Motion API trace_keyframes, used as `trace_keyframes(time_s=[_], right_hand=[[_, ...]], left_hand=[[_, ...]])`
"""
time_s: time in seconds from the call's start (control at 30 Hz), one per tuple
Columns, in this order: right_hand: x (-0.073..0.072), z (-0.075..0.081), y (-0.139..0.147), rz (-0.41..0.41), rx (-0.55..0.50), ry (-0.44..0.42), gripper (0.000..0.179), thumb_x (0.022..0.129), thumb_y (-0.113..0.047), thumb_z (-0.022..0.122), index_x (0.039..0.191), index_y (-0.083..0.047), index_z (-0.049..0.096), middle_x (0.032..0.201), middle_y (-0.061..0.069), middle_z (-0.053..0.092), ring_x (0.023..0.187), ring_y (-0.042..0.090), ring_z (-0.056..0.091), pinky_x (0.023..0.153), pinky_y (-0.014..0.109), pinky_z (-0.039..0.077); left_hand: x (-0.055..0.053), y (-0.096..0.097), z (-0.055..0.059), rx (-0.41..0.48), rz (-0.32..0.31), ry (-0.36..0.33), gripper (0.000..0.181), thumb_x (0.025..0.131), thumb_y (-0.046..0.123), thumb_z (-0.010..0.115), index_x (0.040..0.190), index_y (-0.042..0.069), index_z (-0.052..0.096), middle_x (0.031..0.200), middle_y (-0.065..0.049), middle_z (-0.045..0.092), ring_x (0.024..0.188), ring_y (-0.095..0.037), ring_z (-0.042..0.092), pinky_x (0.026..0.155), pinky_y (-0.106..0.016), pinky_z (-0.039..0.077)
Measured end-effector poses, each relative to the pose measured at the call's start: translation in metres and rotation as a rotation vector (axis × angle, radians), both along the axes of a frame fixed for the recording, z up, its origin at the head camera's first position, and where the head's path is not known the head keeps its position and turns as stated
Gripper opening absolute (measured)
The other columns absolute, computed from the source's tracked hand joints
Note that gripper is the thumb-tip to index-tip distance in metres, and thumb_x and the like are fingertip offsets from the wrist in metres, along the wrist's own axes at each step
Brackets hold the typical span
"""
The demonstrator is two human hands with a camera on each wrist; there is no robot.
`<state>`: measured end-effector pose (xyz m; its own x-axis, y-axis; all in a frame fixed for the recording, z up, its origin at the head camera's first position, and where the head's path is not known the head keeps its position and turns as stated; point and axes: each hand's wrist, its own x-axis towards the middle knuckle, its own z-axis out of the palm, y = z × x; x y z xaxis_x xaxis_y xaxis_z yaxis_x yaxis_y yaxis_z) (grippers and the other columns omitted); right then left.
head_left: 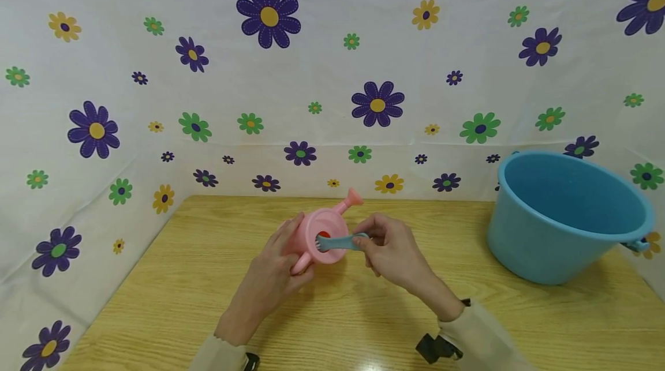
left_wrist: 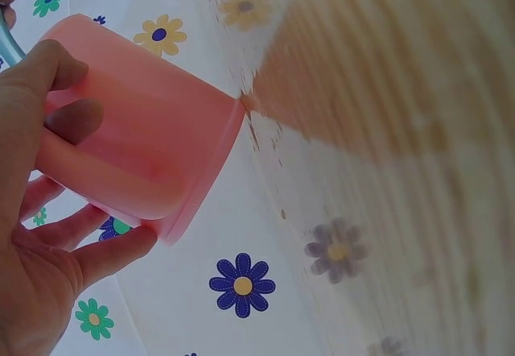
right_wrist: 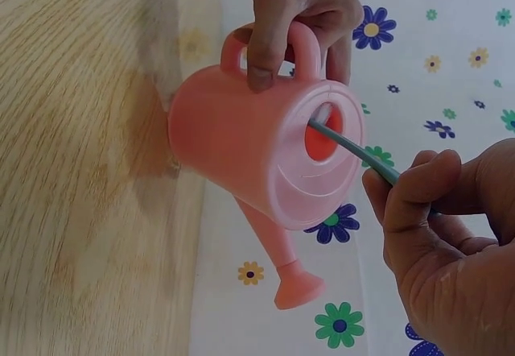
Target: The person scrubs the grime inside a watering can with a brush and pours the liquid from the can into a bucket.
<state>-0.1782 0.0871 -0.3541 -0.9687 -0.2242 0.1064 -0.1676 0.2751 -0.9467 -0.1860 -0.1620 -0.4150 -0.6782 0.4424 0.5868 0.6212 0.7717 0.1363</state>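
A pink toy watering can (head_left: pixel 299 239) leans over on the table, its round top opening turned toward the right hand and its spout (right_wrist: pixel 273 239) pointing away. My left hand (head_left: pixel 272 270) grips it at the handle (right_wrist: pixel 306 50), with fingers also against the body (left_wrist: pixel 145 122). Between thumb and fingers, my right hand (head_left: pixel 392 247) pinches the handle end of a small blue-grey fork (head_left: pixel 340 243). The fork's tines are at the opening, and in the right wrist view its tip reaches inside. Reddish orange shows within the opening; I cannot tell what it is.
A large blue bucket (head_left: pixel 545 255) stands upright to the right on the wooden table (head_left: pixel 208 255). Behind and at the sides hangs a white flower-patterned sheet (head_left: pixel 322 71). Black straps (head_left: pixel 439 348) show at the sleeve cuffs.
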Motion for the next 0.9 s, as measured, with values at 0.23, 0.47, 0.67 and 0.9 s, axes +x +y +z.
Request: trace_keyframes(time_s=[0.23, 0.47, 0.67, 0.9], right_hand=[[-0.001, -0.003, -0.004, 0.021, 0.0, 0.03, 0.007, 0.097, -0.001, 0.064, 0.104, -0.002, 0.066, 0.071, 0.008, 0.063, 0.049, 0.014, 0.05, 0.042, 0.02, 0.041], [-0.002, -0.006, -0.009, 0.02, 0.029, 0.055, 0.008, 0.097, -0.002, 0.065, 0.104, -0.003, 0.067, 0.071, 0.007, 0.063, 0.048, 0.014, 0.049, 0.042, 0.019, 0.041], [-0.003, -0.008, -0.013, 0.028, 0.04, 0.08, 0.008, 0.097, -0.003, 0.066, 0.105, -0.004, 0.067, 0.071, 0.006, 0.063, 0.047, 0.013, 0.048, 0.042, 0.019, 0.039], [-0.005, -0.012, -0.018, 0.052, 0.04, 0.129, 0.006, 0.096, -0.002, 0.066, 0.103, -0.003, 0.067, 0.074, 0.009, 0.065, 0.049, 0.011, 0.05, 0.042, 0.018, 0.038]], left_hand=[[0.0, -0.001, -0.001, 0.002, -0.004, 0.009, 0.031, 0.078, 0.017, 0.086, 0.058, 0.012, 0.063, 0.154, -0.02, 0.049, 0.138, -0.045, 0.053, 0.095, -0.044, 0.057], [0.0, -0.001, 0.0, -0.004, -0.014, 0.022, 0.03, 0.078, 0.016, 0.085, 0.057, 0.012, 0.063, 0.153, -0.022, 0.05, 0.137, -0.045, 0.054, 0.098, -0.044, 0.056], [0.0, -0.001, 0.001, -0.011, -0.018, 0.02, 0.028, 0.078, 0.016, 0.086, 0.06, 0.012, 0.065, 0.154, -0.022, 0.049, 0.137, -0.045, 0.054, 0.098, -0.045, 0.056], [0.0, 0.0, 0.001, -0.018, -0.018, 0.011, 0.028, 0.079, 0.017, 0.086, 0.061, 0.011, 0.065, 0.154, -0.022, 0.049, 0.138, -0.044, 0.053, 0.102, -0.045, 0.054]])
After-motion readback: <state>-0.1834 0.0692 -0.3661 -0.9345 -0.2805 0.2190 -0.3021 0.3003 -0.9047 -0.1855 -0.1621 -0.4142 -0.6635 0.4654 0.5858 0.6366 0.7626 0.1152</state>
